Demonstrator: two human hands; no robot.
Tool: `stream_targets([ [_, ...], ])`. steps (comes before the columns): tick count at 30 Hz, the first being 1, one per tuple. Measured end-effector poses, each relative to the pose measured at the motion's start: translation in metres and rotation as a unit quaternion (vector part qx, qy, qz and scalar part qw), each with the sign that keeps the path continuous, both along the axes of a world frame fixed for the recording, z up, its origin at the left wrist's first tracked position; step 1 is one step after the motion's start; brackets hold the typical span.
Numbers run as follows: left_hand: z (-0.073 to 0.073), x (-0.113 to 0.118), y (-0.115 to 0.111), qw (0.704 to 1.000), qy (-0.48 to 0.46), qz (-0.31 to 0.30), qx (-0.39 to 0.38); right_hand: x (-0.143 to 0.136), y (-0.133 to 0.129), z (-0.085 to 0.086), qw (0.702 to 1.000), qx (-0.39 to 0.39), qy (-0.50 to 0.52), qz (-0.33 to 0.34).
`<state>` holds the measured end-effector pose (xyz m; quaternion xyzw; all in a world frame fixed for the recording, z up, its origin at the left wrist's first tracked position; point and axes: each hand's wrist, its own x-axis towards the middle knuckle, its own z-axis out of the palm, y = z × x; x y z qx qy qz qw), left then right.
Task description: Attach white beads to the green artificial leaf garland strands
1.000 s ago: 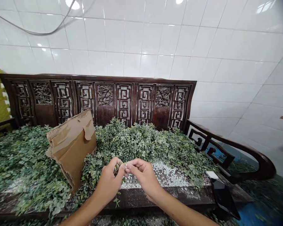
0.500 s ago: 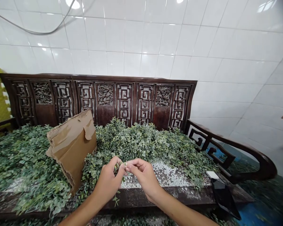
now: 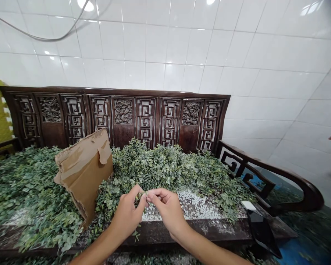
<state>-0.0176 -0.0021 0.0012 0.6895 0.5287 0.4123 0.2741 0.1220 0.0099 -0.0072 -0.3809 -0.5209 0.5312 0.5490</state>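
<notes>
While the left hand (image 3: 128, 210) pinches a green sprig (image 3: 136, 234) near seven o'clock, the right hand (image 3: 169, 209) pinches its end; a hard tug could snap it, a slack grip lose it in the leafy pile (image 3: 158, 162) at twelve.

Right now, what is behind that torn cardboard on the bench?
Past the top of the cardboard stands the carved bench back, with the tiled wall beyond. Leafy sprigs show on both sides. Whatever lies directly behind the cardboard is hidden.
</notes>
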Motion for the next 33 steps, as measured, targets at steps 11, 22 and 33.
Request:
stream_targets([
  [11, -0.011, 0.007, 0.001, 0.988, 0.090, 0.055, 0.109, -0.007, -0.005, 0.002, 0.998, -0.032, 0.037, -0.034],
  [22, -0.013, 0.008, 0.006, 0.978, 0.107, 0.062, 0.168, -0.005, 0.001, 0.001, 0.996, 0.055, -0.046, -0.062],
  [33, -0.013, 0.011, 0.005, 0.974, 0.102, 0.070, 0.191, -0.004, -0.002, 0.005, 0.987, 0.107, -0.105, -0.061],
])
